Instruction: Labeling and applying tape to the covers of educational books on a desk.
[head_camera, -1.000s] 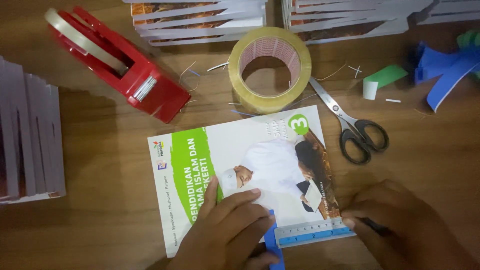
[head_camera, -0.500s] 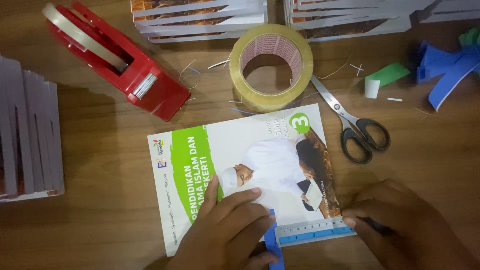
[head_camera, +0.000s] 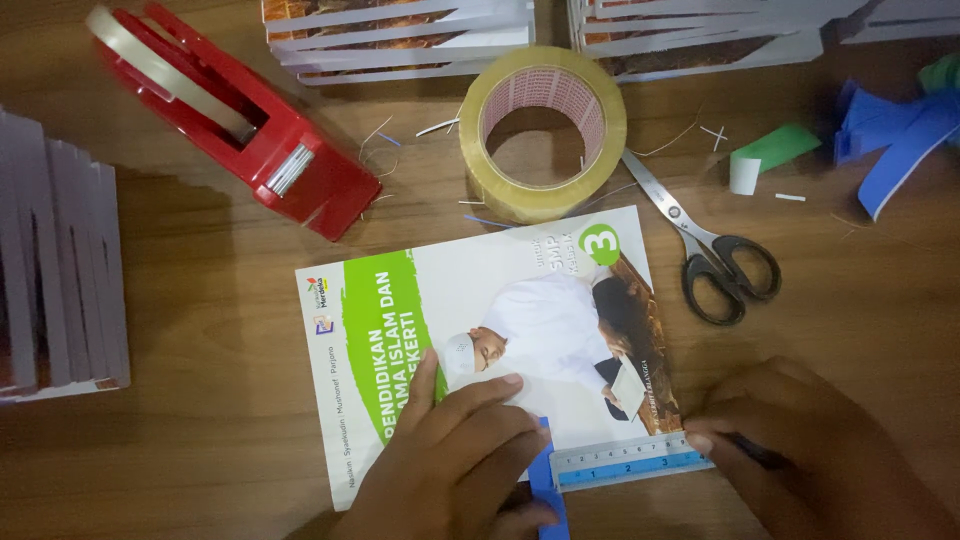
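Dead centre on the wooden table lies the book, left hand pressing flat on its near edge with fingers spread. At five o'clock the right hand pinches the ruler; scissors sit at two o'clock.

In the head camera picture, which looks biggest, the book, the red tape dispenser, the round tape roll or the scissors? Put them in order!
1. The book, clearly biggest.
2. The red tape dispenser.
3. The tape roll and the scissors look about alike; the roll is wider, the scissors longer, so no ranking between them.
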